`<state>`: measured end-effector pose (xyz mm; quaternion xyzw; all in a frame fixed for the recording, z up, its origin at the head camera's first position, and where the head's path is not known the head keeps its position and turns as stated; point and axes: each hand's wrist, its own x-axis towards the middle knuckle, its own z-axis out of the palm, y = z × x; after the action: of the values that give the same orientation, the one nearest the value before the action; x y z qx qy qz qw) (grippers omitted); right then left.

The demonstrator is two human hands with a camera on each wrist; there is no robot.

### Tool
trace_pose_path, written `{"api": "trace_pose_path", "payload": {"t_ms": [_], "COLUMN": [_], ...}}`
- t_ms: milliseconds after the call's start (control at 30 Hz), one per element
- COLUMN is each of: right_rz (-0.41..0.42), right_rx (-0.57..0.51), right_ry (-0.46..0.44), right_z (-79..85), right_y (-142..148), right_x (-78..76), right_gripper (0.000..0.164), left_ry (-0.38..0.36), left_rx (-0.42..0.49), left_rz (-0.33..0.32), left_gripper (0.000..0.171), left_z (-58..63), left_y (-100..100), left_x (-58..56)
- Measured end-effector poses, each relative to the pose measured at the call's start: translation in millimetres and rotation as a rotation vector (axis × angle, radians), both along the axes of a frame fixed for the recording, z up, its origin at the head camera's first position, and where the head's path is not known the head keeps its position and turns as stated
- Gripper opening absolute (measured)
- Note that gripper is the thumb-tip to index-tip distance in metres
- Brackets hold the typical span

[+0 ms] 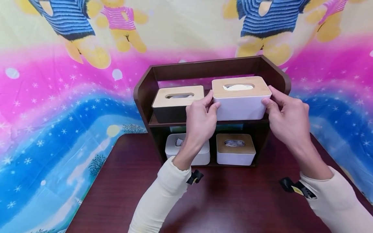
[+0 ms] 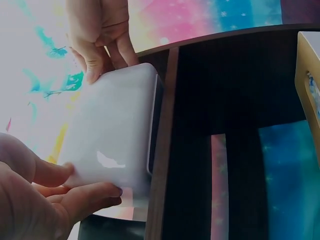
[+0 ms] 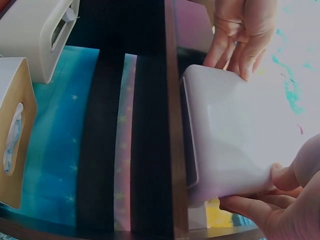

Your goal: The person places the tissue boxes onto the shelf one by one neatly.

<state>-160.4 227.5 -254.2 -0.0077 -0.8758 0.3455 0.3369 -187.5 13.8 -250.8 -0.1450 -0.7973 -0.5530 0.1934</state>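
Note:
A white tissue box (image 1: 240,108) with a light wooden lid is at the upper shelf's right side, its front at the shelf edge. My left hand (image 1: 201,119) grips its left end between thumb and fingers. On the opposite end, my right hand (image 1: 288,118) holds it the same way. Both wrist views show the box's white side (image 2: 112,125) with a hand at each end, and its underside edge lies close to the shelf board (image 3: 176,125). Left of it on the same shelf sits a black tissue box (image 1: 169,114) with a pale wooden lid, partly behind my left hand.
The dark brown two-tier shelf (image 1: 142,87) stands on a reddish-brown table (image 1: 116,187). Its lower level holds an all-white tissue box (image 1: 201,157), partly hidden by my left arm, and a white one with a wooden lid (image 1: 236,158). A patterned cloth (image 1: 73,129) hangs behind.

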Motion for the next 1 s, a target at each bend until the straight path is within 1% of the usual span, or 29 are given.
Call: {"api": "trace_pose_path", "payload": {"t_ms": [100,267,367,633,1000], "right_rz": [-0.006,-0.015,-0.014,-0.006,-0.002], "right_rx": [-0.018,-0.055,-0.059,-0.059,-0.079], "right_ry": [-0.004,-0.050,-0.066,-0.072,-0.122], "right_z": [-1.7,-4.5,-5.3,-4.4,-6.0], "right_y": [-2.4,-5.6,-6.4,-6.6,-6.2], "right_x": [-4.5,-10.4,-12.5,-13.7,-11.9], "right_gripper": [0.048,0.049,0.050,0.050,0.054], "left_ry": [0.002,0.000,0.004,0.020,0.004], "left_rx": [-0.011,-0.026,-0.033,-0.064,-0.085], "left_rz": [-0.003,0.002,0.008,0.030,0.027], "left_gripper": [0.049,0.049,0.049,0.049,0.052], "left_z": [-1.0,-2.7,-3.6,-3.1,-6.3], "left_y": [2.3,5.1,5.7,7.1,10.3], "left_x": [-2.6,-5.0,-5.9,-8.3,-8.2]}}
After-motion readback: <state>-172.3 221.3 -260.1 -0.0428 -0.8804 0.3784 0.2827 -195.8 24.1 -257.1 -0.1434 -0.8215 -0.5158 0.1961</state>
